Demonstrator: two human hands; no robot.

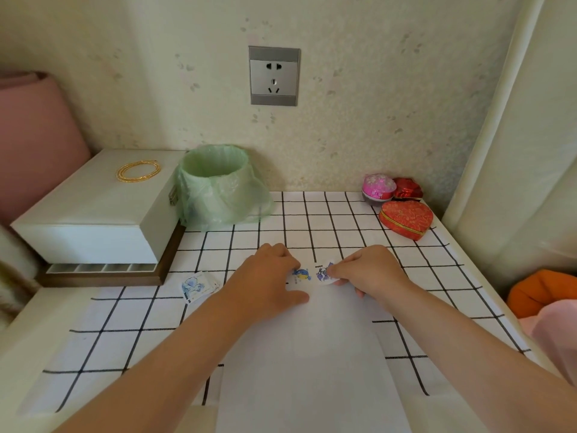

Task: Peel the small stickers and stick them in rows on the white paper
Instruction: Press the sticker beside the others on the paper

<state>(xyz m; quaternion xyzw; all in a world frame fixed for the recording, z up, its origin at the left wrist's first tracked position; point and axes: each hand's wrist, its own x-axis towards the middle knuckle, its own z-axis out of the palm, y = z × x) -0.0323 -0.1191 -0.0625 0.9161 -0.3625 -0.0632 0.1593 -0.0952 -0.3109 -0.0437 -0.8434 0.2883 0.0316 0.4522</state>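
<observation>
Your left hand (268,273) presses the paper (312,354), fingers loosely bent, tips touching the blue sticker (302,274); your right hand (365,271) pinches the purple sticker (323,273) just beside it, at the paper's top edge.

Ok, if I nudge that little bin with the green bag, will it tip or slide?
Probably slides or tips easily: the bin looks small and nothing shows inside, so likely light. Its loose green bag, draped onto the checked cloth, would crumple and may drag.
</observation>
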